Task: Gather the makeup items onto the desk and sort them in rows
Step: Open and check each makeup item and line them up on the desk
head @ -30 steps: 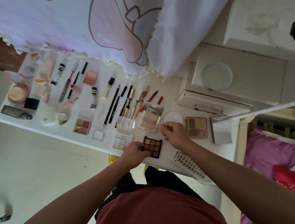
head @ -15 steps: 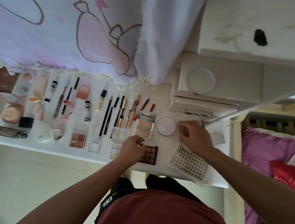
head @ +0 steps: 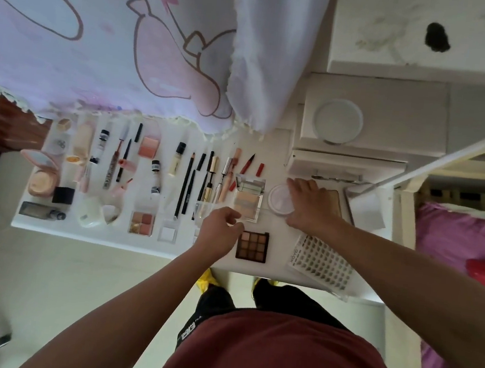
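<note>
Flat right hand (head: 308, 205) covers tan palette (head: 335, 200) beside round compact (head: 277, 199).

Crowded desk — few open lanes.
I see bare top on the desk (head: 281, 245) between the dark palette (head: 251, 245) and the lash tray (head: 321, 261), plus a patch beside the red stick (head: 259, 169) (far edge) — the hanging cloth (head: 114, 48) overhangs the back rows, and the white box (head: 346, 167) walls the right.
</note>
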The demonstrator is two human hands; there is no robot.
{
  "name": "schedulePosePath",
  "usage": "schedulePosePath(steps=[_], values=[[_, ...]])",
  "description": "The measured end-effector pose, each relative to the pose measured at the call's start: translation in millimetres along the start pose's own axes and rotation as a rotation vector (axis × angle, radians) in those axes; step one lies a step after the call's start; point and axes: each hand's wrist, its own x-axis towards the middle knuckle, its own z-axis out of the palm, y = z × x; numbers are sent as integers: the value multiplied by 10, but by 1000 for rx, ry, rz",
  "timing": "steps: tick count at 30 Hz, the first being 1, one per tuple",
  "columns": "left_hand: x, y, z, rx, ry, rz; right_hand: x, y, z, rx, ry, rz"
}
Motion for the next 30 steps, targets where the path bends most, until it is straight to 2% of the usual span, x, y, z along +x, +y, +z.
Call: schedulePosePath(steps=[8, 12, 17, 30], values=[[-25, -8, 19, -21, 2, 0, -229, 277, 65, -43, 68, 18], [-7, 49, 73, -10, -7, 24, -411, 334, 88, -54, 158, -61], [31, 114, 144, 6, -18, 44, -733, 248, 311, -159, 89, -185], [-6, 132, 319, 59, -64, 62, -1269, 389, 712, -61, -13, -8]])
